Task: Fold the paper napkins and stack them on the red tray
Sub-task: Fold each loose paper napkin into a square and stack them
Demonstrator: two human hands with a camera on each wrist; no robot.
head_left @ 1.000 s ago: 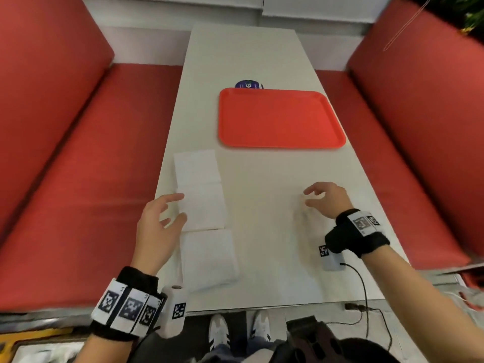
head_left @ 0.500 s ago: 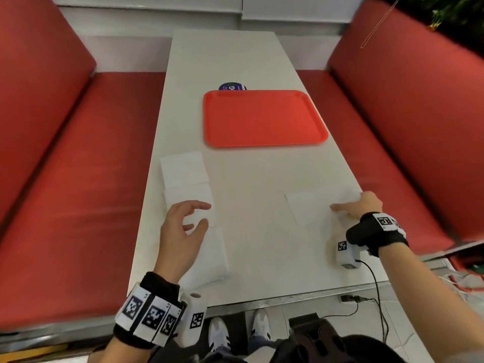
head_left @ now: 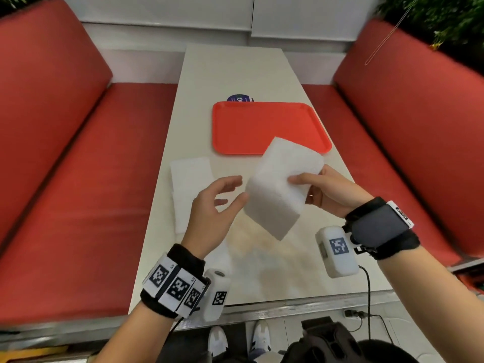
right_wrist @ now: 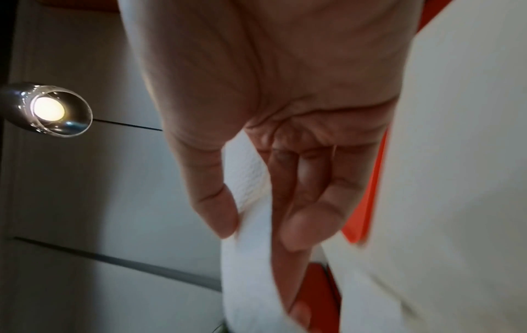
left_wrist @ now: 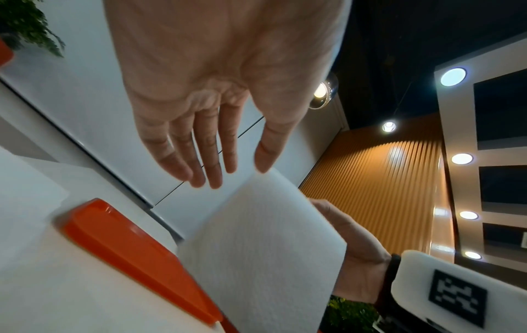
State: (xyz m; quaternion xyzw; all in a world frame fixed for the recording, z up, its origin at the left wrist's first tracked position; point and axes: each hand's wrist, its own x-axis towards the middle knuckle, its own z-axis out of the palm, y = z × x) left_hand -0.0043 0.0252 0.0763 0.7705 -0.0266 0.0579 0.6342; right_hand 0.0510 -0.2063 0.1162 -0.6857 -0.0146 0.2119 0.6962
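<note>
While right hand pinches napkin, left hand open; white table, red benches.

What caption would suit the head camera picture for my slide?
Right hand lifts a white paper napkin above the table, left hand open beside it, red tray waiting empty.

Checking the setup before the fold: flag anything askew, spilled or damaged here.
Nothing spilled or torn. The one oddity: a round blue sticker sits half hidden under the red tray's far edge. The right hand pinches a napkin in mid-air; other napkins lie flat.
</note>
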